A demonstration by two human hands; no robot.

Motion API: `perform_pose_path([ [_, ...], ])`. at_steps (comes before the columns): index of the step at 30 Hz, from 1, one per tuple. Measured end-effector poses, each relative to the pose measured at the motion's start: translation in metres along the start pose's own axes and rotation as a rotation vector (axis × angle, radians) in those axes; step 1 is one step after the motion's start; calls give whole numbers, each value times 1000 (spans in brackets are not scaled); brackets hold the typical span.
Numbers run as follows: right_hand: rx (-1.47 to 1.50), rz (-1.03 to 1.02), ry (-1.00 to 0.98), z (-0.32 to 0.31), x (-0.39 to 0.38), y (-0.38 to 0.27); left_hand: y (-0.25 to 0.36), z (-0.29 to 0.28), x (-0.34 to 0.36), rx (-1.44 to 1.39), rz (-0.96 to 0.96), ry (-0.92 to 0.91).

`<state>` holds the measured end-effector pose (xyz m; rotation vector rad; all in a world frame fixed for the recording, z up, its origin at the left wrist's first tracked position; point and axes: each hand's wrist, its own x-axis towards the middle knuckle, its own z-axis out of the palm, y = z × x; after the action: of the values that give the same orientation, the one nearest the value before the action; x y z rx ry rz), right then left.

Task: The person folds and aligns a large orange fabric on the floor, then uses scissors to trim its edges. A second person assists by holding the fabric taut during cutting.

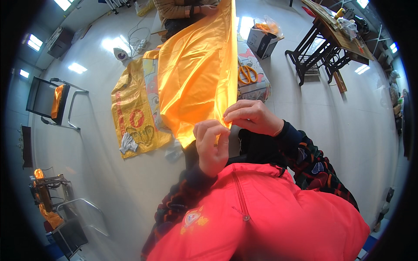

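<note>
A large sheet of shiny orange-yellow satin fabric (191, 78) stretches from my hands toward another person's hand at the far side. My left hand (211, 143) pinches its near corner, fingers curled in. Just right of it, my right hand (254, 116) has thumb and fingertips pressed together on the fabric's right edge. The two hands are close together, and a narrow bit of edge lies between them. Scissors with orange handles (247, 75) rest right of the fabric on a patterned cloth-covered surface (257, 92); their blades are mostly hidden.
A yellow woven sack (130, 108) lies left of the fabric, with a crumpled whitish cloth (128, 143) on it. Beyond the scissors stands a box (262, 42) with a plastic bag. A sewing-machine table (331, 35) is at far right, a chair (56, 102) at left.
</note>
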<state>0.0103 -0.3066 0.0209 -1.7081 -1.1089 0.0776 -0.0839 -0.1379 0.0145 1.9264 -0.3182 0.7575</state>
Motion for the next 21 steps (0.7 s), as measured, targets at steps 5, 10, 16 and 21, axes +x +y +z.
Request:
perform_pose_path([
  [5,-50,-37,-9,0,0,-4,3,-3,0,22,61,-16],
  [10,-131,-117,-38,-1,0,-9,5,-2,1,3,91,-28],
  [16,-171,-167,-50,6,-3,-10,2,7,-7,12,11,-4],
  [21,-189,-151,-8,14,-7,-8,-6,8,-13,-12,7,56],
])
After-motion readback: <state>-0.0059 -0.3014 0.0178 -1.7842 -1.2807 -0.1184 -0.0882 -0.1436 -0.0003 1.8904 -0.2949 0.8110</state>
